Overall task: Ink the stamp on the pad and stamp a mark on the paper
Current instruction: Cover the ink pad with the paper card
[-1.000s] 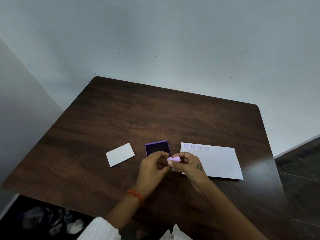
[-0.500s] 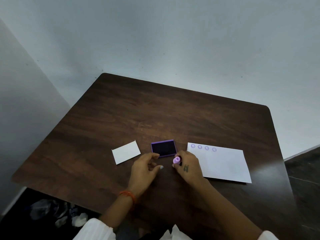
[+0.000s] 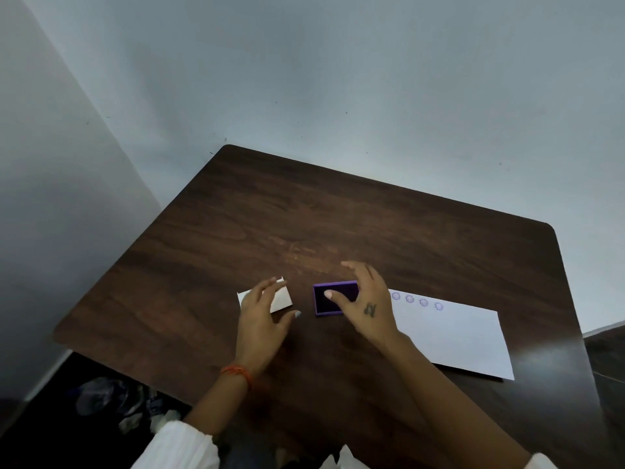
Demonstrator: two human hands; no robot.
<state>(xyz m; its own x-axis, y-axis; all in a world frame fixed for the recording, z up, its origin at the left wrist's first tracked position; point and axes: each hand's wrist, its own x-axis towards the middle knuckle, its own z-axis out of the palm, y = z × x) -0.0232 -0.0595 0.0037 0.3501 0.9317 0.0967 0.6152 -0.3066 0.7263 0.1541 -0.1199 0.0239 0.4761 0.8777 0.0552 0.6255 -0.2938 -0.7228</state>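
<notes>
The open purple ink pad [image 3: 325, 305] lies on the dark wooden table [image 3: 338, 225]. My right hand [image 3: 367, 306] hovers over its right half with fingers spread and the thumb above the dark pad. The pink stamp is not visible; it may be hidden under that hand. To the right lies the white paper [image 3: 453, 336] with a row of several round purple marks [image 3: 416, 301] along its far edge. My left hand [image 3: 260, 316] is flat and open, its fingers lying over a small white card or lid [image 3: 283, 299] left of the pad.
The table's near edge runs close below my wrists, and walls stand behind and to the left. Crumpled items lie on the dark floor [image 3: 111, 401] at the lower left.
My hands have separated. The right hand moved forward over the ink pad and the stamp it held is no longer visible. The left hand moved left onto the white card.
</notes>
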